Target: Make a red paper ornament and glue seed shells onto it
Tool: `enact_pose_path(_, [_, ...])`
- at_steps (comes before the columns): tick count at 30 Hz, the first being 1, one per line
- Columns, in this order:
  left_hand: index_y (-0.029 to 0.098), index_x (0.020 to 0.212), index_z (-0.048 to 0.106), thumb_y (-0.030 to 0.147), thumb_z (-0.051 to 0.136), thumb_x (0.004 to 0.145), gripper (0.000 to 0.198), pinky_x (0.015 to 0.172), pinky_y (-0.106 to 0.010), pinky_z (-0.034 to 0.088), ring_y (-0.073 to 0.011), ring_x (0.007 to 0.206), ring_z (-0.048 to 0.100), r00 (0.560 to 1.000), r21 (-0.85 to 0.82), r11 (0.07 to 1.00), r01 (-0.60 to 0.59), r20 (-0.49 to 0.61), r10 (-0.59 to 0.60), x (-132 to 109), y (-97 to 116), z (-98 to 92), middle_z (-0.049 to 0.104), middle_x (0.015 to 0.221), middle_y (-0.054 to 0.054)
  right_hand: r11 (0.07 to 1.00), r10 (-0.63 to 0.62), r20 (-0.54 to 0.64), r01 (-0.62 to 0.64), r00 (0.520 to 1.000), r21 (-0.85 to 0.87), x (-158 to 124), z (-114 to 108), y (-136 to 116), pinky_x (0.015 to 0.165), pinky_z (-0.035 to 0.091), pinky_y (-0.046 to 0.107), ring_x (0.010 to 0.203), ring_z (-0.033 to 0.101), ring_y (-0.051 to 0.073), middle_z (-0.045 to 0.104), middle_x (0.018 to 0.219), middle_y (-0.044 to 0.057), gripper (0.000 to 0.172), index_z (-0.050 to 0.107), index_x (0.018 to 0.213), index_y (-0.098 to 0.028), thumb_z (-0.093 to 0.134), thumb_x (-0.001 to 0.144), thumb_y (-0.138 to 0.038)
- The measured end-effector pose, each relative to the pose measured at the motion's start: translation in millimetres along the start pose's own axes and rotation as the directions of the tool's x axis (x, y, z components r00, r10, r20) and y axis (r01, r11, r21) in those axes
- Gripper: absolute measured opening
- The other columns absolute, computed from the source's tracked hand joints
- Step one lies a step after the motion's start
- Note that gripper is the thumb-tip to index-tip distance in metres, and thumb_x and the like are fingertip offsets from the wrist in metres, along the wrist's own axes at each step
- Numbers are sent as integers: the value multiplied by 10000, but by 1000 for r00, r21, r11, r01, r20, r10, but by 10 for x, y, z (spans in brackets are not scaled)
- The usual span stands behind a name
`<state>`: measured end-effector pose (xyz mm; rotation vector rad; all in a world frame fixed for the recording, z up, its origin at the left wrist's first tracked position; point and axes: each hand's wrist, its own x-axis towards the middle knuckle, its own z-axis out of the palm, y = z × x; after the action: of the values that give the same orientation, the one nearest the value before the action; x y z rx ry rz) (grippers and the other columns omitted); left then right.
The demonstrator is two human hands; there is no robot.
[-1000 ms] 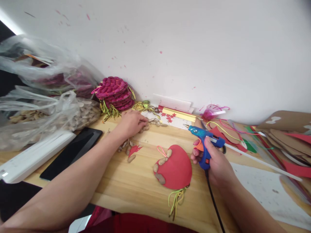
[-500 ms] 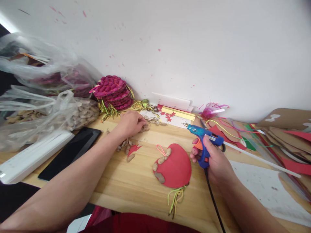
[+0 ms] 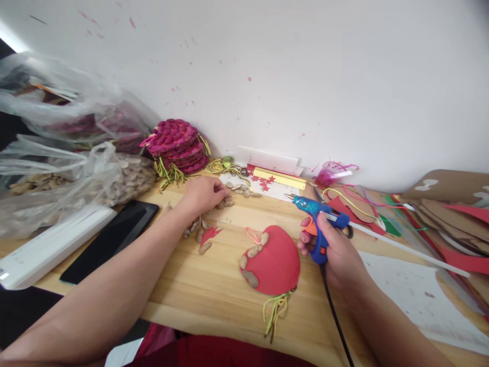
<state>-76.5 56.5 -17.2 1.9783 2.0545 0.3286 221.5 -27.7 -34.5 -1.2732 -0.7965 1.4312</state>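
Observation:
My right hand (image 3: pixel 338 247) is wrapped around a blue hot glue gun (image 3: pixel 317 216) with an orange trigger and a white glue stick out of its back. The nozzle points left, raised above the table. Across the table, my left hand (image 3: pixel 204 194) is closed at some loose peanuts (image 3: pixel 226 202), fingertips bent down beside them; what is between the fingers is hidden. Between my hands lies a red heart-like piece (image 3: pixel 277 260) with several peanuts (image 3: pixel 253 251) along its left edge, an orange loop on top and a yellow-green tassel (image 3: pixel 275 311) below.
Purple peanut-covered discs (image 3: pixel 176 145) stand stacked behind my left hand. Plastic bags (image 3: pixel 76 173), a white device (image 3: pixel 57 247) and a black tablet (image 3: pixel 110 239) lie left. Cardboard pieces (image 3: pixel 439 224) and a stained white sheet (image 3: pixel 412 300) are right. The gun's cord (image 3: pixel 336 316) trails forward.
Hardly anything differs. My right hand and the glue gun have shifted very slightly left in the picture; my left hand stays at the peanuts.

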Motion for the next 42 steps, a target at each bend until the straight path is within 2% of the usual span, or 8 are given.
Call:
enact_pose_path(10, [270, 914, 825, 330, 687, 848, 164, 786, -358, 471, -239, 784, 691, 993, -62, 998, -28, -118, 21, 25, -62, 64, 789, 812, -21, 1000, -5, 9, 5, 1000, -1, -7, 4, -7, 460, 472, 247, 587, 655, 179, 611, 618, 1, 487, 666, 851, -199, 813, 746, -651])
enact_pose_path(15, [243, 1060, 803, 255, 591, 909, 261, 963, -450, 419, -325, 1151, 604, 948, 28, 978, -206, -242, 207, 53, -85, 134, 775, 1190, -75, 1000, -3, 0, 3, 1000, 2, -8, 4, 3, 456, 471, 257, 586, 655, 188, 615, 619, 5, 494, 663, 852, -200, 816, 740, -656])
enact_pose_path(18, [249, 1084, 799, 219, 554, 924, 294, 998, -489, 386, -327, 1169, 587, 934, 55, 958, -281, -213, 286, 71, -75, 190, 761, 1248, -72, 1000, -11, 8, 11, 1000, 2, -10, 3, 3, 457, 469, 253, 589, 655, 185, 621, 631, 5, 496, 666, 862, -200, 816, 739, -656])
enact_pose_path(25, [224, 955, 813, 254, 603, 914, 217, 1029, -457, 411, -310, 1120, 635, 941, -16, 968, -252, -238, 241, 87, -51, 189, 801, 1076, -78, 1000, -10, 14, 10, 1000, -11, -20, 3, -3, 467, 472, 242, 589, 642, 176, 603, 610, 0, 509, 671, 848, -197, 808, 734, -675])
enact_pose_path(29, [214, 1095, 797, 289, 627, 916, 257, 932, -356, 500, -249, 1008, 705, 955, -139, 970, -202, -246, 163, 90, -62, 172, 806, 1099, -65, 1000, 1, 17, -1, 1000, -8, -16, 5, -3, 467, 475, 252, 552, 608, 162, 603, 614, -2, 516, 676, 849, -200, 810, 723, -682])
enact_pose_path(34, [232, 1026, 815, 287, 645, 904, 216, 821, -297, 532, -212, 910, 742, 974, -207, 961, -183, -170, 149, 133, -102, 213, 823, 1014, -29, 1000, -6, 23, 6, 1000, -4, -5, 5, 5, 466, 470, 250, 551, 602, 160, 605, 615, -1, 494, 679, 856, -208, 800, 744, -673])
enact_pose_path(38, [227, 1015, 824, 288, 646, 904, 219, 898, -337, 513, -236, 983, 717, 971, -177, 967, -184, -188, 151, 153, -134, 212, 814, 1054, -56, 1000, -4, 20, 5, 1000, -14, -3, 8, 3, 460, 467, 254, 554, 606, 166, 595, 606, -3, 499, 677, 848, -207, 801, 737, -677])
enact_pose_path(42, [243, 1035, 824, 285, 628, 914, 234, 1008, -450, 436, -305, 1123, 631, 955, -115, 975, -190, -251, 157, 122, -113, 197, 786, 1142, -83, 1000, -9, -2, 9, 1000, -25, -10, 15, -5, 458, 467, 258, 582, 634, 188, 597, 601, 5, 508, 675, 831, -206, 805, 723, -685])
